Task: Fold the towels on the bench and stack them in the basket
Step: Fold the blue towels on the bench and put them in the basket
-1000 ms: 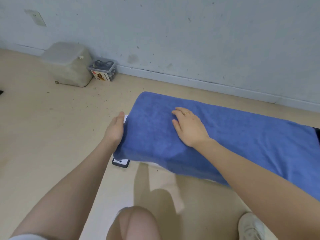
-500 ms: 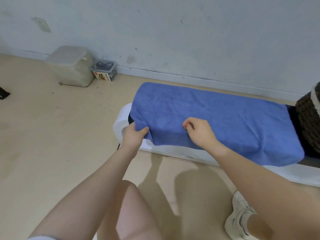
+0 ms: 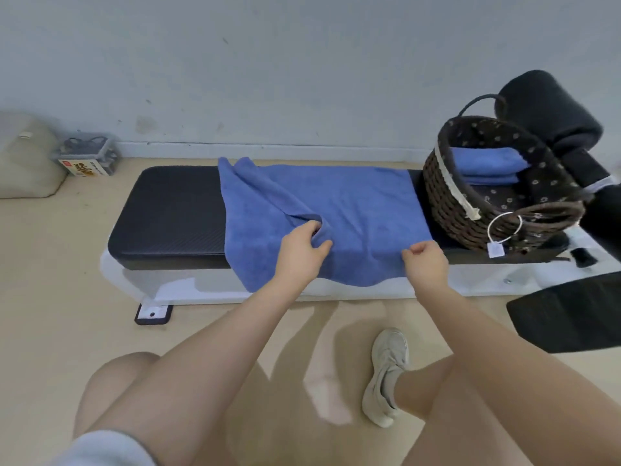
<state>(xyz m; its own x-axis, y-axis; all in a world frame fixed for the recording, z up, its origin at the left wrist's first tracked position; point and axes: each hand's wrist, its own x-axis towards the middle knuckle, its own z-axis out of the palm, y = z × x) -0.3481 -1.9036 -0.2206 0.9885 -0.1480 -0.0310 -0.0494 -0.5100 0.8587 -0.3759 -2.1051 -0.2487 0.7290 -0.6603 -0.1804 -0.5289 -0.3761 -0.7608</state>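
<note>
You faced a pale wall with a white skirting strip along its foot, and beneath you lay a beige floor. Across the middle ran the bench, black padded top on a white frame, one black-and-white foot plate showing at its seven o'clock corner. Over the bench's centre lay the blue towel, its near edge hanging past the front of the seat, its left part doubled over toward three o'clock in a loose diagonal fold. At three o'clock from the towel the dark wicker basket sat on the bench end, just beside the towel's edge, with folded blue towels stacked inside and a white tag on a ring hanging from its rim. Black padded gym parts crowded behind and beside the basket. At ten o'clock, by the wall, sat a beige lump and a small clear box touching it. Your left hand pinched the folded-over towel corner between thumb and fingers. Your right hand, at three o'clock from it, pinched the towel's near edge, fingers curled. Your shoe stood at six o'clock.
</note>
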